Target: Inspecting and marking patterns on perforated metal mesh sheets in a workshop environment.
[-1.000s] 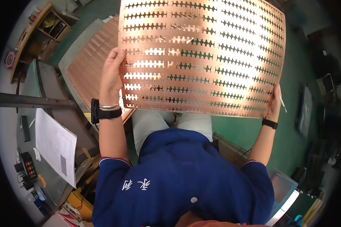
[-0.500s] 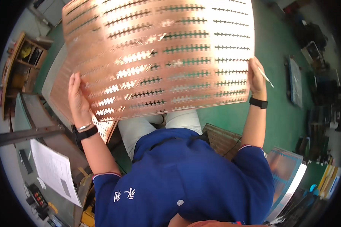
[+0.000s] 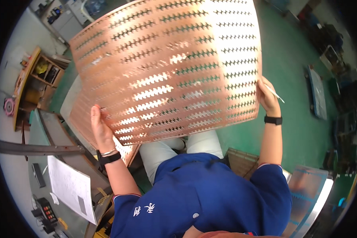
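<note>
A large copper-coloured perforated sheet (image 3: pixel 150 59) is held up in front of me, with rows of toothed slots through it. Light glares off its right part, and its upper edge runs out of view. My left hand (image 3: pixel 102 129) grips the lower left edge. On the right edge, my right hand (image 3: pixel 269 98) is closed on the sheet and also carries a thin white pen-like stick (image 3: pixel 275 93), which points outward to the right. Some fingers of both hands are hidden behind the sheet. Another copper sheet (image 3: pixel 83 113) lies below, beside my left hand.
A work table at left bears a white paper (image 3: pixel 69 188), a dark bar-shaped object (image 3: pixel 38 175) and a power strip (image 3: pixel 47 210). A metal bar (image 3: pixel 39 148) juts in there. Framed panels (image 3: pixel 307 190) lean at lower right. A flat cart (image 3: pixel 316 93) stands on the green floor.
The whole view has shifted, with the surroundings now lower and farther right. The sheet has tilted slightly, and both hands appear lower in view. Both keep their hold.
</note>
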`<move>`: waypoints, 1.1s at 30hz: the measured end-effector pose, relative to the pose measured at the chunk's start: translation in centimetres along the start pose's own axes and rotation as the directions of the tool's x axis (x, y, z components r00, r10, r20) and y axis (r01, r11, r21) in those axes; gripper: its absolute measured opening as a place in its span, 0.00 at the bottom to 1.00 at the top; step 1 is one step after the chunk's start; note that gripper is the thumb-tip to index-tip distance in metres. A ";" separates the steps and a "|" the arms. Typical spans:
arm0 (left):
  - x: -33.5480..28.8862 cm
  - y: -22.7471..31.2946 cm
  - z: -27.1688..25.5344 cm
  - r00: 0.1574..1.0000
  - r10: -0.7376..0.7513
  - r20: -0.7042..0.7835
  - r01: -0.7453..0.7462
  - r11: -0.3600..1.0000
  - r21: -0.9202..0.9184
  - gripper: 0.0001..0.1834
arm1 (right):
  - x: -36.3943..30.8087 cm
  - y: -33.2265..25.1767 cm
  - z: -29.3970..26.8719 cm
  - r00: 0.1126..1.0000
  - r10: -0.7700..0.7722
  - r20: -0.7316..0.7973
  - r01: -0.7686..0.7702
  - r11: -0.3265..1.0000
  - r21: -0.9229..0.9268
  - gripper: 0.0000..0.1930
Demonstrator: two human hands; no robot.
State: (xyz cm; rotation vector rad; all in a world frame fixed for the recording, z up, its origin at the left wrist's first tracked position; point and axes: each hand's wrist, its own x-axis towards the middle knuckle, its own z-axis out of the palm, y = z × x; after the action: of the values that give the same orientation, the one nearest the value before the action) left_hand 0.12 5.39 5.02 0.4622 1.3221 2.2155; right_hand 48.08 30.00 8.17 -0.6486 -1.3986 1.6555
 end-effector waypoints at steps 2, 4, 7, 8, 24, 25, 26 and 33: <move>-0.6 0.3 0.5 0.999 0.031 0.009 -0.031 0.999 -0.021 0.08 | 0.0 0.2 -1.1 0.997 0.074 -0.033 -0.077 0.994 -0.079 0.20; -0.9 0.5 0.2 0.998 0.044 0.055 -0.042 0.998 -0.043 0.05 | 0.5 0.2 -0.6 1.000 0.013 -0.026 -0.014 0.999 -0.049 0.20; -1.4 0.6 0.0 0.996 0.046 0.079 -0.038 0.994 -0.098 0.04 | 1.7 -0.7 1.0 0.993 -0.088 -0.076 0.084 0.995 -0.055 0.22; -1.3 0.5 0.0 0.998 0.045 0.044 -0.042 0.997 -0.070 0.04 | 2.1 -1.1 1.3 0.990 -0.091 -0.106 0.087 0.995 -0.046 0.23; -3.0 1.2 0.3 0.994 0.039 0.101 -0.032 0.997 -0.073 0.06 | 2.6 -1.6 1.7 0.967 -0.143 -0.212 0.144 0.990 -0.011 0.18; -3.0 1.2 0.0 0.993 0.037 0.108 -0.028 0.997 -0.076 0.06 | 2.6 -1.7 2.0 0.965 -0.147 -0.218 0.147 0.989 -0.014 0.18; -3.1 1.1 -0.2 0.994 0.041 0.099 -0.034 0.997 -0.071 0.06 | 2.6 -2.0 2.6 0.967 -0.150 -0.207 0.157 0.988 0.015 0.17; -3.2 1.3 -0.1 1.000 0.017 0.005 -0.017 0.998 -0.063 0.06 | 2.5 -2.8 3.4 0.973 -0.164 -0.164 0.179 0.981 0.081 0.15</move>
State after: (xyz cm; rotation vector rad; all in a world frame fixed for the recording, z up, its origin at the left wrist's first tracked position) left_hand 2.36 2.90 6.05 0.4570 1.2463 2.2609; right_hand 44.77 30.43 12.01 -0.5736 -1.2203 1.4917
